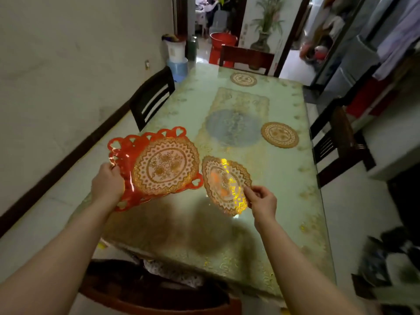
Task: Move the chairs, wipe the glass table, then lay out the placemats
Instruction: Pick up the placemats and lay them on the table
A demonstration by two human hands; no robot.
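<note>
My left hand (106, 184) grips the edge of a red tray (123, 153) with heart-shaped cut-outs, held above the near left part of the glass table (284, 178). A round gold lace placemat (167, 165) lies in the tray. My right hand (261, 200) pinches the near edge of a second gold placemat (223, 183), tilted just above the glass. Two more gold placemats lie flat on the table: one at the right (279, 134) and one at the far end (243, 79).
A dark chair (151, 95) stands at the table's left side, another (245, 59) at the far end, a third (338, 144) at the right. A brown chair back (159, 298) sits just below me. Buckets (222, 40) stand by the far doorway.
</note>
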